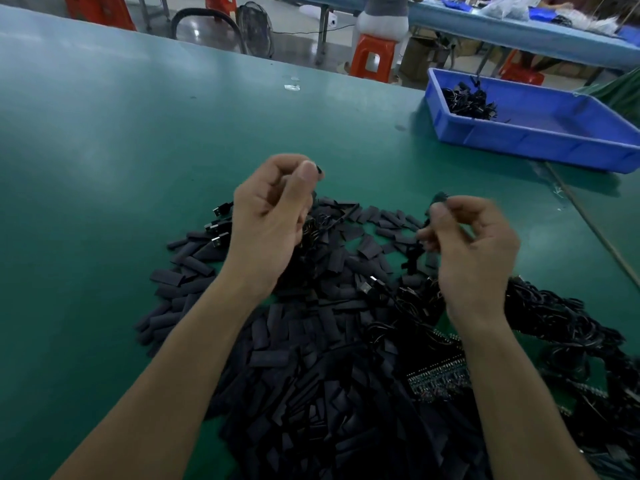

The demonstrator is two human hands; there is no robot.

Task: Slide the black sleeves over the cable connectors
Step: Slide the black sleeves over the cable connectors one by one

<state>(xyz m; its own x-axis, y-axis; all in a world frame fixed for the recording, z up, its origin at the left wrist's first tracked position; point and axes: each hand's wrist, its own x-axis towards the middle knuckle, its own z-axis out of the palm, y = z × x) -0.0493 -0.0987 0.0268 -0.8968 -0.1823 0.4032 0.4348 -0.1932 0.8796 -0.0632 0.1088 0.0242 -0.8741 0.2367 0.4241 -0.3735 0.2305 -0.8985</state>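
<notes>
Black sleeves [270,358]: probably light, limp, flattened; left hand [273,220] pinches a black tip [320,172]; right hand [474,247] pinches a blurred piece [438,201]; best gripped by sleeve edges.

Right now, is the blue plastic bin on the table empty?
No, the blue plastic bin holds a small heap of black cables in its far left corner.

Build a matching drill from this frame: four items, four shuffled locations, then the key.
Items
1 blue bin
2 sleeve pile
3 orange stool
4 USB plugs

Locations
A on the table, just left of the left hand
B far right of the table
C beyond the table's far edge
D spread across the table's near side

Pairs: 1-B, 2-D, 3-C, 4-A
</notes>
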